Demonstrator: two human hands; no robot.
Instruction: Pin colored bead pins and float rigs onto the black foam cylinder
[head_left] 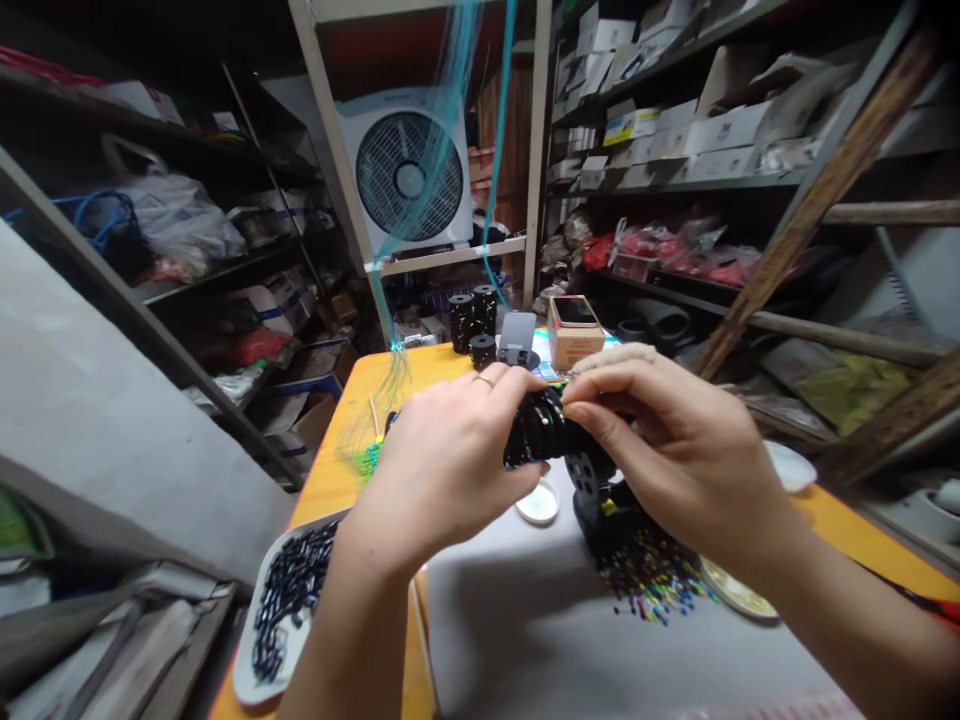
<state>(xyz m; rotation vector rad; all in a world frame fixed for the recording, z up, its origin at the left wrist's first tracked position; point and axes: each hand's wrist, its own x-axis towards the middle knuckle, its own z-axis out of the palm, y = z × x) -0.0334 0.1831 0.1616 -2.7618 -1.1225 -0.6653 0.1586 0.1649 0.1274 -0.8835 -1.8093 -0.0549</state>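
Note:
My left hand (pixel 442 460) and my right hand (pixel 675 450) meet over the table, both closed on a black spool (pixel 538 430) wound with dark line and dotted with small coloured beads. A ring shows on my left hand. My right thumb and forefinger pinch at the spool's right end. Right under the spool stands a black device (pixel 600 495) with a perforated wheel. A heap of small multicoloured beads (pixel 649 580) lies on the grey mat (pixel 540 640) below my right hand.
A white tray of dark tube beads (pixel 289 600) sits at the orange table's (pixel 345 440) left edge. A small white lid (pixel 537 503), black spools (pixel 472 318), a boxed phone (pixel 574 330) and teal hanging strands (pixel 457 120) lie beyond. Cluttered shelves flank both sides; a fan (pixel 409 170) stands behind.

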